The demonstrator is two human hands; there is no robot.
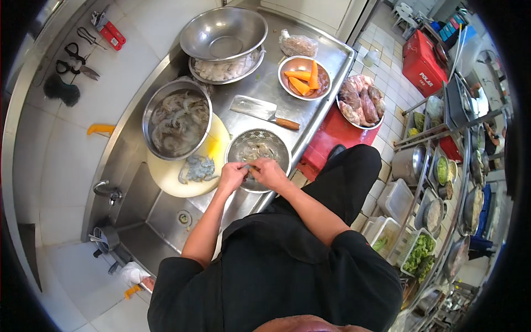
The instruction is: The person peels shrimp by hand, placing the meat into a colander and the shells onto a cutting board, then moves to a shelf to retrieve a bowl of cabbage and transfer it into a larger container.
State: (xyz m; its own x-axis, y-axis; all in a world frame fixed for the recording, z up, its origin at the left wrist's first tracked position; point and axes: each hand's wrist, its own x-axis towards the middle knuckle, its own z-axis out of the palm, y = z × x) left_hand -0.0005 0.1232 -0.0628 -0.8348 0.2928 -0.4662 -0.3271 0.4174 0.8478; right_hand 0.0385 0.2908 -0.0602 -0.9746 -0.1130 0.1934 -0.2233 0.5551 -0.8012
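Note:
My left hand [233, 175] and my right hand [269, 174] meet over the near side of a perforated steel colander [285, 146]. Their fingers are pinched around a small greyish shrimp [246, 167], mostly hidden by the fingertips. Inside the colander lie pale, translucent pieces that look like shrimp shells [259, 150]. Left of my hands, a small pile of grey-blue shrimp [199, 168] rests on a round, cream cutting board [166, 182]. A steel bowl [208, 123] of whole shrimp in liquid stands partly on that board.
Beyond the colander lies a cleaver [254, 107]. An empty steel bowl [224, 33] overlaps another bowl of pale shrimp [227, 70]. Carrots [310, 78] sit in a colander near a plastic bag [298, 44]. A bowl of meat [360, 100] stands right; the sink [166, 221] is left.

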